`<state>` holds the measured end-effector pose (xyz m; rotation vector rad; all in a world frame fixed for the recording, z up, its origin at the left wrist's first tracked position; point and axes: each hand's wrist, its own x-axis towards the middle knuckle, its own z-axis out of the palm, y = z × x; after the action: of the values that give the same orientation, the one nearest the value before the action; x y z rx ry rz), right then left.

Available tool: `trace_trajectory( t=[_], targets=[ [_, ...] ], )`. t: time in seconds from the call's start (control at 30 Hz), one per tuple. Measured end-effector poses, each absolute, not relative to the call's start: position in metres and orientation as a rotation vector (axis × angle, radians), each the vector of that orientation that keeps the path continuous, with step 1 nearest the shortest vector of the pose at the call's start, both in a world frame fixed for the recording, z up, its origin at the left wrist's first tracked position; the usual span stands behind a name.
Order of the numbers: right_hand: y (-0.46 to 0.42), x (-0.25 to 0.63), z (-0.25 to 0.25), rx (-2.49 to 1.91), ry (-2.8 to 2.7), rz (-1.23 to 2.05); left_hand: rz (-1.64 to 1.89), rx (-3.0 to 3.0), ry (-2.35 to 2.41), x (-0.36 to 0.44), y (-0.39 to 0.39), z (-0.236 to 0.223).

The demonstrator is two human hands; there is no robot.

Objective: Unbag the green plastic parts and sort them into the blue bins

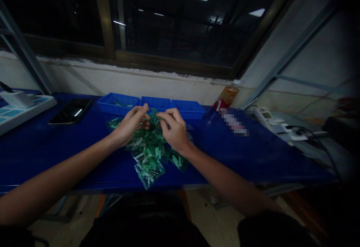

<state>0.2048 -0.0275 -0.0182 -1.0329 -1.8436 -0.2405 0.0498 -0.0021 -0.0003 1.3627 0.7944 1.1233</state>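
My left hand [131, 124] and my right hand [174, 129] are raised over a heap of small clear plastic bags [150, 157] with thin green and pale strips inside. Between my fingertips is a small green plastic bag [153, 117], gripped from both sides. Fingers cover much of it, and its contents are too dim to make out. Just behind my hands stand three blue trays in a row: the left tray [108, 106] has some green pieces in it, while the middle tray [161, 101] is partly hidden by my hands. The right tray [194, 109] is beyond my right hand.
A black phone [70, 111] lies on the blue table [92, 157] at the left, beside a white power strip [30, 110]. An orange and red packet [226, 97] leans at the back right. Chargers and cables [295, 131] sit on the right. A window [174, 22] is behind.
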Motion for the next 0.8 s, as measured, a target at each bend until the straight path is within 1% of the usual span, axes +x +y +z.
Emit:
trace_trajectory(
  t=[0.07,0.1,0.23,0.33,0.43,0.5,0.57,0.63,0.73,0.8],
  targets=[
    [-0.027,0.205,-0.020,-1.015,-1.873,-0.309,1.007,1.330,0.705,0.049,-0.002,0.001],
    [-0.026,0.204,-0.021,-1.002,-1.885,-0.312,1.007,1.360,0.681,0.049,-0.002,0.002],
    [-0.026,0.200,-0.017,-1.018,-1.833,-0.142,1.265,1.632,0.790,0.042,0.004,-0.002],
    [-0.025,0.199,-0.013,-1.126,-1.699,0.213,1.406,2.045,0.934,0.038,0.005,-0.005],
    [-0.023,0.198,-0.012,-1.182,-1.550,0.693,1.352,2.421,0.889,0.040,0.002,-0.009],
    [-0.022,0.197,-0.013,-1.171,-1.495,0.839,1.301,2.583,0.809,0.044,-0.001,-0.010],
    [-0.020,0.199,-0.014,-1.156,-1.506,0.804,1.271,2.639,0.812,0.047,-0.001,-0.011],
    [-0.019,0.202,-0.015,-1.177,-1.577,0.598,1.210,2.560,0.876,0.047,0.000,-0.010],
    [-0.017,0.208,-0.016,-1.179,-1.781,0.160,1.013,2.167,0.888,0.044,0.003,-0.007],
    [-0.017,0.210,-0.017,-1.141,-1.941,-0.011,0.924,1.861,0.846,0.044,0.004,-0.008]
  ],
)
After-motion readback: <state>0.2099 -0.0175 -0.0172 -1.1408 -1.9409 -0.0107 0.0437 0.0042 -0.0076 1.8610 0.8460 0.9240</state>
